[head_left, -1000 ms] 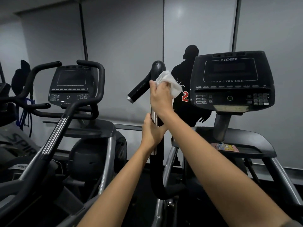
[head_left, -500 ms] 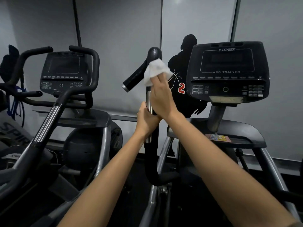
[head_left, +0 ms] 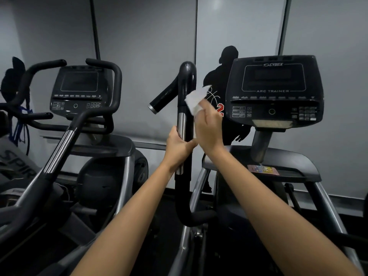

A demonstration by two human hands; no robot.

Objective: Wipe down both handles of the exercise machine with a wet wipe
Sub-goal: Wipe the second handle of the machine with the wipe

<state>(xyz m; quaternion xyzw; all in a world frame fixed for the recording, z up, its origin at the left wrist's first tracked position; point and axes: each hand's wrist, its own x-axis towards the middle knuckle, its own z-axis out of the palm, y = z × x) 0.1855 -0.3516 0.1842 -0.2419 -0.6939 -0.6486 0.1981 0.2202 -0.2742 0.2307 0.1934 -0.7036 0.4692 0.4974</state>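
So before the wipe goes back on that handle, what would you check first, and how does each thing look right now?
1. Wet wipe held in the right hand: ok.
2. Left hand steadying the handle at its silver section: ok.
3. Wipe touching the handle: not ok, it sits just off to the right.
4. Wipe spread flat for contact: not ok, bunched.
5. Wipe damp enough: cannot tell.
6. Machine's other handle in view: not ok.
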